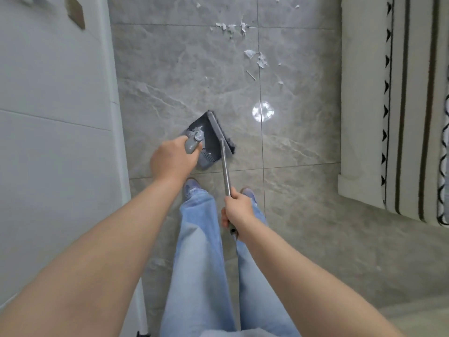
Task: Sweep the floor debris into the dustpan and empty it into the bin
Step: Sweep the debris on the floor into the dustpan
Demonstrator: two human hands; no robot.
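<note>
A dark grey dustpan [202,132] sits on the grey tiled floor just ahead of my feet, with a few white scraps inside it. My left hand [171,159] grips the dustpan's grey handle [193,144]. The broom head [222,132] lies against the dustpan's right side. My right hand [237,210] grips the broom's metal pole [226,171]. Torn white paper scraps [255,57] lie scattered on the tiles farther ahead, with another cluster [230,27] beyond. No bin is in view.
A white wall or cabinet [56,117] runs along the left. A cream rug with black stripes and patterned edging [398,105] covers the floor on the right. A bright light reflection [263,111] shows on the tiles. My jeans and shoes [192,188] are below.
</note>
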